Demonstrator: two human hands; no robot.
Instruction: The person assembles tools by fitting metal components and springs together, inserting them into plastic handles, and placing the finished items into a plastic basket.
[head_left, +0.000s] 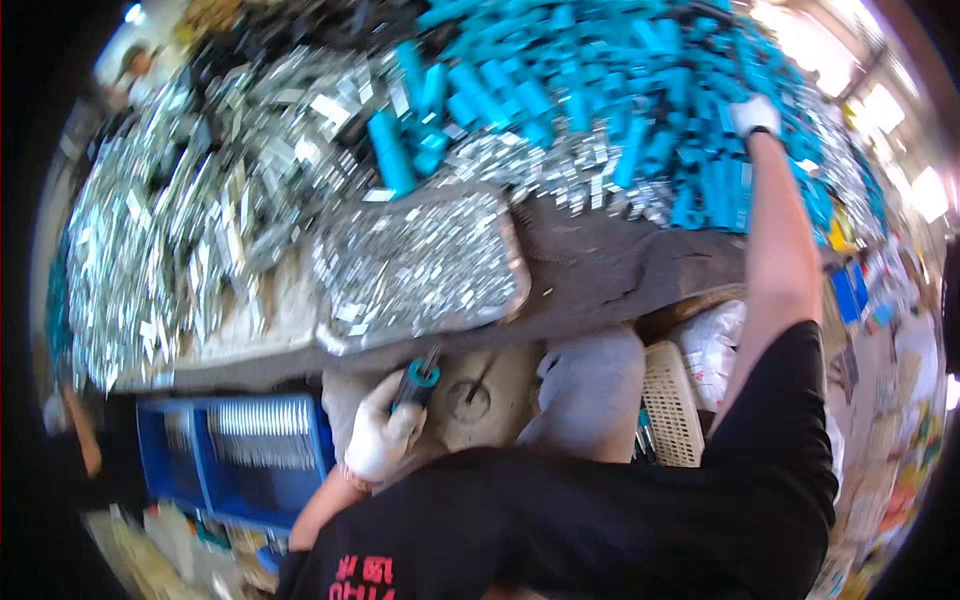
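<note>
My left hand (380, 438), in a white glove, is closed around a black handle with a teal collar (420, 376) and a thin metal piece sticking up from its top. I hold it low, over my lap and below the table's near edge. My right arm stretches far to the right, and my white-gloved right hand (757, 116) is at a large heap of teal tube-shaped handles (590, 70). Its fingers are blurred, so I cannot make out whether they grip one. Between the hands lies a shallow tray (519, 268) full of small shiny metal pieces (420, 260).
Long shiny metal strips (180, 230) are heaped on the left of the dark-covered table (620, 250). Below it stand a blue divided crate (205, 455) with metal parts and a cream basket (672, 400) beside my leg. Another person (140, 75) is at the far left.
</note>
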